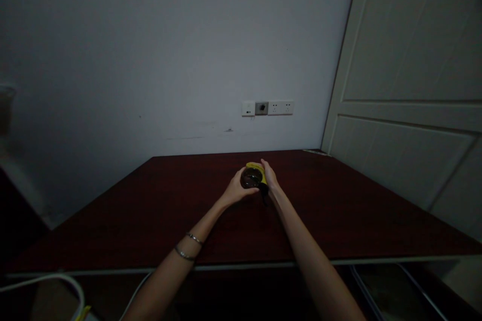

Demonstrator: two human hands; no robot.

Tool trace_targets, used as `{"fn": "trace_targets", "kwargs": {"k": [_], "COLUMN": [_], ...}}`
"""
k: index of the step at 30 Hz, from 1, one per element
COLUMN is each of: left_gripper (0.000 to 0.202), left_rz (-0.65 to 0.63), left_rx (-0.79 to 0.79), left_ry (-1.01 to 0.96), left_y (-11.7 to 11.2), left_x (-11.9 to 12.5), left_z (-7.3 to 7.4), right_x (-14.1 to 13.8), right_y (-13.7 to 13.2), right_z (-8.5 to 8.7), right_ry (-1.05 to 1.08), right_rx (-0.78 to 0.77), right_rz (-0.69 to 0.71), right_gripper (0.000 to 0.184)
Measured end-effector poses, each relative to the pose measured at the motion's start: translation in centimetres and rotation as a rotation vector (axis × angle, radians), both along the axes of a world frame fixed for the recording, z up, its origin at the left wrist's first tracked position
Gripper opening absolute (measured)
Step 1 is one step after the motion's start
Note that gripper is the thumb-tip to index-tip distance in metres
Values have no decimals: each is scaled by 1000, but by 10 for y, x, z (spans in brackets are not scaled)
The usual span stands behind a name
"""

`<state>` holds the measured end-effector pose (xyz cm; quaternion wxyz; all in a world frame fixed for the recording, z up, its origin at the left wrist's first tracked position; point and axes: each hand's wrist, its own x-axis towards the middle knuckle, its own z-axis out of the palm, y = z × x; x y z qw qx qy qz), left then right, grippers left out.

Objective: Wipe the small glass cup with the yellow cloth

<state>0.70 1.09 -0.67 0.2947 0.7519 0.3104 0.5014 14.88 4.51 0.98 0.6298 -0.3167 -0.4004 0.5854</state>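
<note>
A yellow tape measure (pixel 251 178) with a dark, shiny round face is held between both hands over the middle of the dark red table (pixel 158 210). My left hand (pixel 236 189) grips it from the left, the thumb along its lower edge. On the other side my right hand (pixel 270 176) closes around the yellow edge, fingers pointing up. From its lower right a black strap (pixel 264 193) hangs down. Whether the tape measure touches the table I cannot tell.
Behind the table stands a pale wall with a row of sockets (pixel 280 107) and a grey switch plate (pixel 261 108). A white panelled door (pixel 406 125) borders the right side. Below the front edge, a white cable (pixel 71 281) loops at the lower left.
</note>
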Motion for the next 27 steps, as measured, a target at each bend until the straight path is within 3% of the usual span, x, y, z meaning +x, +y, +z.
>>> {"fn": "trace_targets", "kwargs": {"k": [6, 12, 17, 20, 23, 27], "left_gripper": [71, 73, 70, 68, 74, 79], "left_rz": [88, 62, -109, -139, -89, 45], "left_rx": [-37, -35, -96, -115, -105, -8], "left_ry": [-145, -257, -180, -202, -187, -47], "left_y": [7, 21, 4, 0, 2, 5], "left_x": [1, -6, -2, 4, 5, 0], "left_z": [2, -4, 5, 6, 1, -2], "right_x": [-25, -49, -29, -12, -2, -1], "right_y": [-11, -14, -9, -5, -3, -5], "right_z": [-2, -12, -6, -1, 4, 7], "right_ry": [151, 149, 151, 143, 123, 7], "right_rx": [73, 163, 129, 81, 60, 142], "right_rz": [-157, -280, -334, -327, -277, -203], "right_gripper": [27, 36, 34, 30, 32, 40]}}
